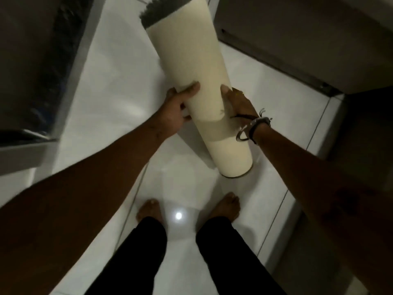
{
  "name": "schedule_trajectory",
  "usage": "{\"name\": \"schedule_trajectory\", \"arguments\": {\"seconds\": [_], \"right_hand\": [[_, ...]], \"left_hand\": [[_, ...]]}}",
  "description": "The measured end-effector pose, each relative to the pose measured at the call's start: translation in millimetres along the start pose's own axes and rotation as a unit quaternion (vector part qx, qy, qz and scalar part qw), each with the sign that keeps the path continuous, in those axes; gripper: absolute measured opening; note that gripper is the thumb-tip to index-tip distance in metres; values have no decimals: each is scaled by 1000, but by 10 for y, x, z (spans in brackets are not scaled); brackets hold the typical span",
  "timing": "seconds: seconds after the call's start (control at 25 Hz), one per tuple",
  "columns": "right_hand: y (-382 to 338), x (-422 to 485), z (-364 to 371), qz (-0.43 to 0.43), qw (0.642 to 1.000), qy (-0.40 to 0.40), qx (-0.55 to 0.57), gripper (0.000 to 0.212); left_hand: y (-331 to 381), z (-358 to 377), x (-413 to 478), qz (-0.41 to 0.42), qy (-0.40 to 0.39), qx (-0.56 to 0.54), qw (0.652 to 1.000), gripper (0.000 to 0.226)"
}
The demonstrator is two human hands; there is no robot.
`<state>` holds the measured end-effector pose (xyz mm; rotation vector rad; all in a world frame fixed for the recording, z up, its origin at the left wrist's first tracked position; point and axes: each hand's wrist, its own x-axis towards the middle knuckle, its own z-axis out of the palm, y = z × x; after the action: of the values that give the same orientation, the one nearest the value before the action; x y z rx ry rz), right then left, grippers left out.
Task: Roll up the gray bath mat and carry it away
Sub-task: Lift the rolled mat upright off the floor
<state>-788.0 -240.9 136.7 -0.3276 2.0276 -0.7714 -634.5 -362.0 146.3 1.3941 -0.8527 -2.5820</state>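
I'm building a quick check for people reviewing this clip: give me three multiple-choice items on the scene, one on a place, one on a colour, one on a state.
1. Where is the rolled bath mat with cream backing?
A. Flat on the floor
B. Held above the white tiled floor
C. Draped over a rail

2. What colour is the pile showing at the roll's far end?
A. Dark gray
B. Red
C. Yellow

3. How is the roll held?
A. Left hand only
B. Right hand only
C. Both hands

Answers:
1 B, the roll hangs in the air over the tiles, ahead of the bare feet.
2 A, dark gray fibres fringe the top edge.
3 C, the left hand and the right hand clasp opposite sides.
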Motion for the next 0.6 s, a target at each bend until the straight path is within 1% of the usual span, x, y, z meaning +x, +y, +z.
{"name": "schedule_trajectory", "arguments": {"seconds": [0.04,0.12,0.16,0.2,0.24,0.32,0.4,0.48,0.56,0.6], "right_hand": [[-223,-208,-37,-29,998,-3,49,60],[-714,-617,-118,-85,989,1,125,60],[-1014,-825,-186,-101,983,7,150,57],[-1331,-1032,-273,-106,979,7,171,55],[-1566,-1191,-348,-103,976,0,190,52],[-2147,-1412,-596,-107,971,-27,212,50],[-2650,-1502,-829,-113,966,-46,229,62],[-3040,-1391,-1021,-154,960,-46,231,75],[-3366,-1159,-1161,-179,954,-52,235,80],[-3565,-984,-1229,-201,950,-61,229,82]], "left_hand": [[230,66,-203,12,-12,40,999,108],[688,242,-624,30,-64,125,990,83],[973,328,-822,39,-91,166,981,73],[1327,427,-1032,43,-113,204,971,69],[1633,490,-1191,46,-132,234,962,70],[2337,679,-1483,59,-150,290,943,83],[2872,873,-1640,72,-135,319,935,95],[3309,1043,-1587,94,-125,341,927,97],[3725,1190,-1454,105,-128,366,916,100],[3920,1249,-1354,117,-125,367,914,98]]}}
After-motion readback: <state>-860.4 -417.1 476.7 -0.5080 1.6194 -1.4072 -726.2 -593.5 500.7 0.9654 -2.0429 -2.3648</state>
